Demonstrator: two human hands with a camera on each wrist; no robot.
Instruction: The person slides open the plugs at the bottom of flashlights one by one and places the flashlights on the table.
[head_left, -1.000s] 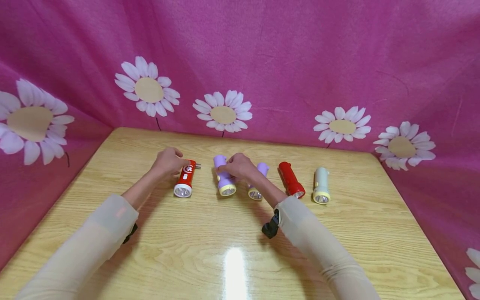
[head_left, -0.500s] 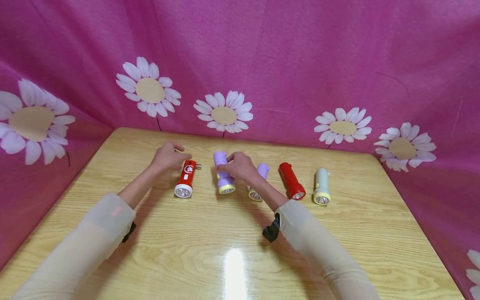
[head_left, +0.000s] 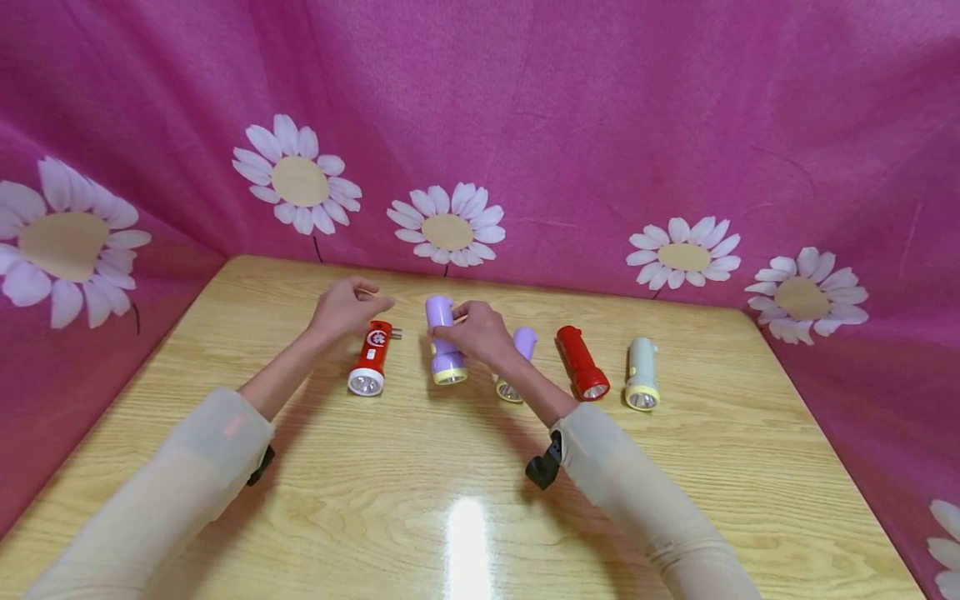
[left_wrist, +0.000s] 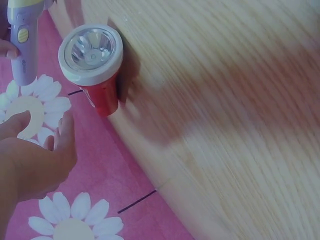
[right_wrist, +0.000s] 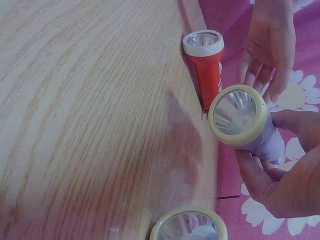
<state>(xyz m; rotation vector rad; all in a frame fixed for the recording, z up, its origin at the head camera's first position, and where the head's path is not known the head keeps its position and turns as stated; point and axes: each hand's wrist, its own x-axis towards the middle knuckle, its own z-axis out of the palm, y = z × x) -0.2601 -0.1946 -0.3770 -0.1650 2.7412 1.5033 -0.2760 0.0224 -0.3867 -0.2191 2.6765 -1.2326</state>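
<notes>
My right hand (head_left: 480, 337) pinches a purple flashlight (head_left: 439, 313) around its body, with fingers and thumb on opposite sides. In the right wrist view the held flashlight's cream-rimmed lens (right_wrist: 237, 116) points at the camera, and it appears lifted off the table. My left hand (head_left: 347, 310) hovers just above and behind a red flashlight (head_left: 371, 357) with a white rim and a metal plug at its side. The left wrist view shows that hand (left_wrist: 40, 162) holding nothing, thumb and fingers apart. The red flashlight lies on the table, its plug unobscured.
Right of the held one lie a second purple flashlight (head_left: 524, 342), partly behind my right forearm, an all-red flashlight (head_left: 579, 358) and a pale green flashlight (head_left: 643, 360). They rest on a wooden table (head_left: 375, 483). A pink flowered cloth (head_left: 555, 125) hangs behind and beside it.
My left hand has come off the red flashlight, rising up and slightly right. The purple flashlight in my right hand has risen and shifted slightly back. The other flashlights stay put.
</notes>
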